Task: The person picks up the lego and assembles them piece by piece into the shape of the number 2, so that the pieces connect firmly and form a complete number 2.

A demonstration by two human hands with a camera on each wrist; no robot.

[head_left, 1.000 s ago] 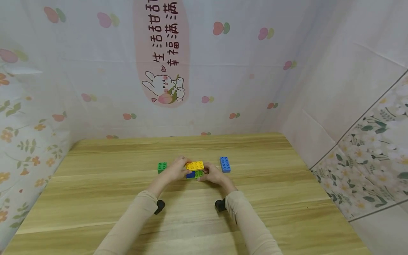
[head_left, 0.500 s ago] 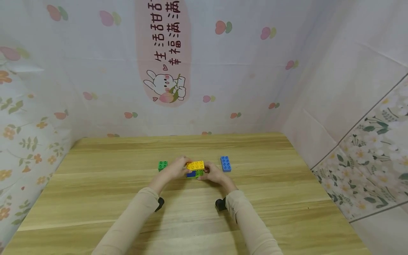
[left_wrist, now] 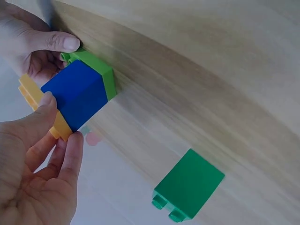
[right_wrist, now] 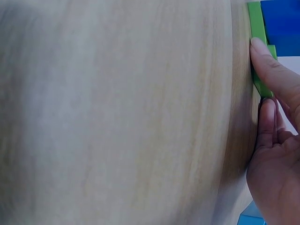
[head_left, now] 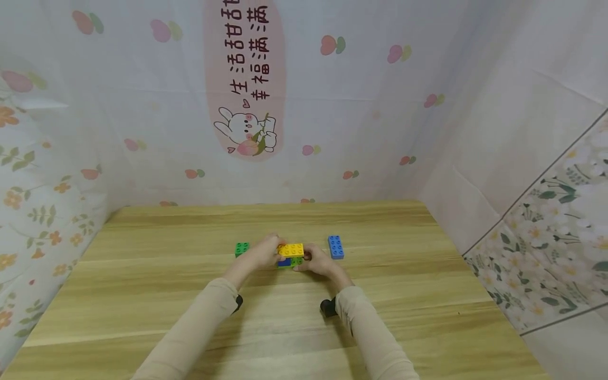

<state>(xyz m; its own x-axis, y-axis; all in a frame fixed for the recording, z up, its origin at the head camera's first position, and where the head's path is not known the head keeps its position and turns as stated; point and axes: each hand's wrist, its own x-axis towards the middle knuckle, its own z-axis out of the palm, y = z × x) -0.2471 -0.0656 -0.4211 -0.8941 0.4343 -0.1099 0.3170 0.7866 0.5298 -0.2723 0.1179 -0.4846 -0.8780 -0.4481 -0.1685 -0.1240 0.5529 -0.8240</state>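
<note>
Near the middle of the table, a yellow toy building brick (head_left: 292, 250) sits on a dark blue brick (left_wrist: 77, 93), which stands on one end of a flat light green brick (left_wrist: 108, 79). My left hand (head_left: 262, 254) pinches the yellow brick between thumb and fingers, as the left wrist view shows. At the other end, my right hand (head_left: 319, 260) pinches the light green brick, its thumb along the side in the right wrist view. Part of the green brick's studded top shows in the head view beside the dark blue one.
A green brick (head_left: 241, 249) lies left of the left hand, and a lighter blue brick (head_left: 335, 247) lies right of the right hand. The wooden table (head_left: 285, 338) ends at a patterned curtain (head_left: 370, 132) behind.
The head view shifts slightly. Both hands stay in about the same place and keep their holds on the yellow and light green bricks.
</note>
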